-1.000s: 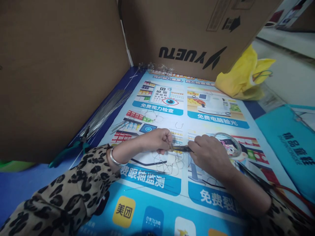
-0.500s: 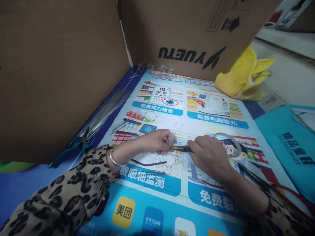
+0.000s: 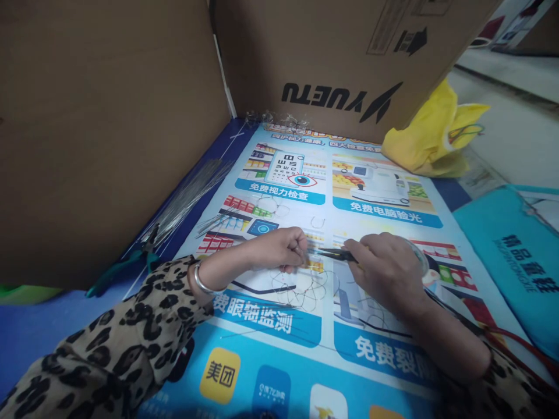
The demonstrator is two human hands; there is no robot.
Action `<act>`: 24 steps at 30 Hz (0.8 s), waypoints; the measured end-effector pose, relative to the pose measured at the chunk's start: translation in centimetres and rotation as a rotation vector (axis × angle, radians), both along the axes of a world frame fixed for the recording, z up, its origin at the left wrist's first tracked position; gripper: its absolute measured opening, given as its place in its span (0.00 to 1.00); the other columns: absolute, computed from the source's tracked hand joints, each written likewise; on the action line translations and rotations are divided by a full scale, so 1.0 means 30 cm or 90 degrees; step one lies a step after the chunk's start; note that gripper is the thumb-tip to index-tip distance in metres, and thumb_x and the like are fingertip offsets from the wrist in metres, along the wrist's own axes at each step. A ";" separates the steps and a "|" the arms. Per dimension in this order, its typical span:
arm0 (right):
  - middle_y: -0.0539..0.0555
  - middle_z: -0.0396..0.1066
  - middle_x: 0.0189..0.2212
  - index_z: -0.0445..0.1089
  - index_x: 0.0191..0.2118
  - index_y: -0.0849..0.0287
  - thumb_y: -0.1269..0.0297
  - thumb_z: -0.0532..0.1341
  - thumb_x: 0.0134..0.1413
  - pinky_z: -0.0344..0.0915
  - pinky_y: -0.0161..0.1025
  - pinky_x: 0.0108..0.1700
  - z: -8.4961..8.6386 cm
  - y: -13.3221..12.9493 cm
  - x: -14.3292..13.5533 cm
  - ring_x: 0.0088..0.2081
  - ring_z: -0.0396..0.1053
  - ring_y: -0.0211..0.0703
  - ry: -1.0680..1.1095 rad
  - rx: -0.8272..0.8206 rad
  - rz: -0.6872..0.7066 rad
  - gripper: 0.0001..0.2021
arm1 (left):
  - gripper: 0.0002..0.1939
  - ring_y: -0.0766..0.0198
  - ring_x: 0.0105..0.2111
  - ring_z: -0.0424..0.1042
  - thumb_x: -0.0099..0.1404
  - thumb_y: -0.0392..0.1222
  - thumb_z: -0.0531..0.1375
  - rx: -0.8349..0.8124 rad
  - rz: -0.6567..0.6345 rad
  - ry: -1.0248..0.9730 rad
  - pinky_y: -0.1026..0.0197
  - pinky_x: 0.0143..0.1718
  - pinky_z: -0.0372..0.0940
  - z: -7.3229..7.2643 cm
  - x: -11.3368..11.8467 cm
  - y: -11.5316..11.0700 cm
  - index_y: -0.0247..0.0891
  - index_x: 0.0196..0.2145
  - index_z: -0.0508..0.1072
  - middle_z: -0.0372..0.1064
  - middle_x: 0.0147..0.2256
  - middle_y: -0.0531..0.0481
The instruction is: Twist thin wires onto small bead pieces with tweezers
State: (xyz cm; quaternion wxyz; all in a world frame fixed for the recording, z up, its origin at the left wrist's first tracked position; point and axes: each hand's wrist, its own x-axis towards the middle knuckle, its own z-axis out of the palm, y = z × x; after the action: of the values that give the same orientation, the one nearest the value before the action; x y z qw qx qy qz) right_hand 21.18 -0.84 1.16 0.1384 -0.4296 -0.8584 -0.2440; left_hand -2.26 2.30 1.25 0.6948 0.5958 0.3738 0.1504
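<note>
My left hand (image 3: 286, 249) is closed in a pinch around thin wire, part of a wire piece (image 3: 301, 290) of looped petals that lies below its fingers. Dark-nosed pliers (image 3: 336, 254) are in my right hand (image 3: 386, 267), whose fingers wrap round the handles. The plier jaws point left and look slightly parted, a short gap away from the left fingertips. Both hands are over a printed poster (image 3: 323, 227).
Straight wires (image 3: 187, 195) lie at the left beside teal-handled pliers (image 3: 140, 259). Cardboard (image 3: 305, 52) stands behind and at the left. A yellow bag (image 3: 425, 137) and a turquoise bag (image 3: 510, 256) are at the right. Small wire pieces (image 3: 292, 123) rest at the back.
My right hand has moved right with the pliers, and their tips have come away from my left fingers. My left hand has hardly moved.
</note>
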 end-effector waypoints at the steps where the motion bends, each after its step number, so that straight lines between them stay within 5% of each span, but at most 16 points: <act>1: 0.53 0.63 0.22 0.71 0.28 0.59 0.68 0.57 0.51 0.45 0.40 0.32 0.002 0.002 0.000 0.29 0.53 0.41 -0.019 -0.004 0.005 0.06 | 0.10 0.74 0.17 0.62 0.51 0.31 0.56 0.000 0.001 0.002 0.69 0.17 0.50 0.000 0.000 0.000 0.37 0.31 0.59 0.65 0.20 0.57; 13: 0.52 0.63 0.24 0.71 0.35 0.56 0.68 0.56 0.54 0.44 0.41 0.33 -0.005 -0.001 -0.037 0.30 0.53 0.42 -0.077 0.005 0.139 0.07 | 0.09 0.72 0.17 0.61 0.52 0.32 0.55 0.032 -0.008 0.022 0.68 0.18 0.51 0.004 0.004 -0.004 0.38 0.31 0.58 0.65 0.19 0.57; 24: 0.53 0.63 0.24 0.70 0.33 0.56 0.69 0.56 0.53 0.42 0.42 0.33 -0.002 0.013 -0.026 0.31 0.51 0.43 -0.108 -0.026 0.083 0.06 | 0.08 0.72 0.17 0.61 0.52 0.31 0.54 0.088 -0.018 0.075 0.68 0.18 0.52 0.002 0.006 -0.002 0.38 0.31 0.59 0.64 0.20 0.56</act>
State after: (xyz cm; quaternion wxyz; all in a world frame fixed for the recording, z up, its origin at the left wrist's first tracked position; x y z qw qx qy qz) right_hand 20.40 -0.46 1.09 0.0719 -0.3530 -0.8979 -0.2528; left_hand -2.08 2.23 1.31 0.6313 0.6552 0.3939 0.1306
